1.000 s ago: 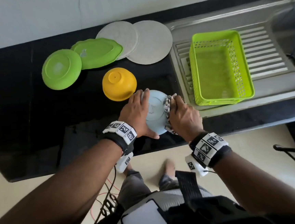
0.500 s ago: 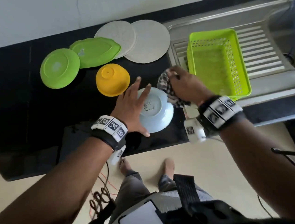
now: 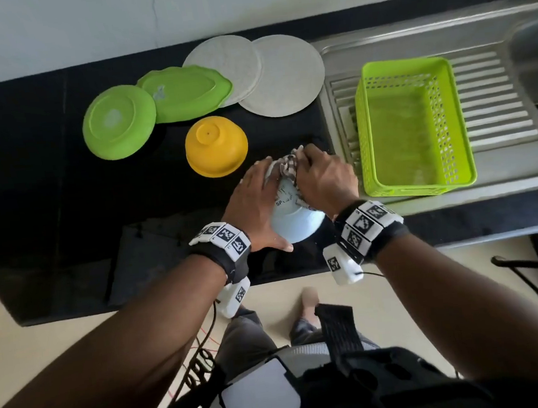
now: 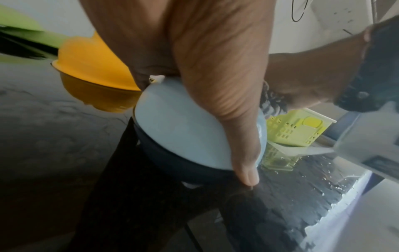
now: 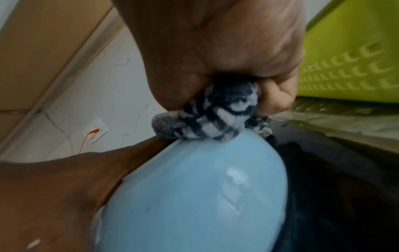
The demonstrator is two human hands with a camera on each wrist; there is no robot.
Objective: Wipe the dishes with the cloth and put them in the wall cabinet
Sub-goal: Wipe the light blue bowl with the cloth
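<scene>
From the head camera, the left hand (image 3: 254, 205) is lying spread over the upturned pale blue bowl (image 3: 295, 224), fingers nearly straight along its far side and thumb reaching down to the near rim, steadying it on the glossy black counter (image 3: 48, 190). The right hand (image 3: 325, 179) is clenching a bunched checked cloth (image 3: 290, 169) and pressing it against the bowl's base, where some printed lettering is showing. Behind them a yellow bowl (image 3: 215, 150) is sitting upside down, near a round green bowl (image 3: 119, 121), a wavy-edged green plate (image 3: 186, 92) and two flat pale speckled plates (image 3: 282, 79) that overlap one another. A perforated lime plastic basket (image 3: 413, 126) is standing on the ribbed steel drainboard (image 3: 492, 99).

In the left wrist view, the left hand (image 4: 194, 59) is cupping the smooth rounded wall of the blue bowl (image 4: 179, 133), the thumb stretching straight down to the rim, its tip at the counter. The yellow bowl (image 4: 90, 66) is mirroring in the polished stone, and the basket (image 4: 295, 129) is showing beyond.

In the right wrist view, the right hand (image 5: 226, 51) is gripping the cloth (image 5: 211, 119) tightly, its soft dark-and-white weave bulging out between curled fingers and touching the glazed, shiny top of the blue bowl (image 5: 194, 196). The basket (image 5: 349, 51) is just beside.
</scene>
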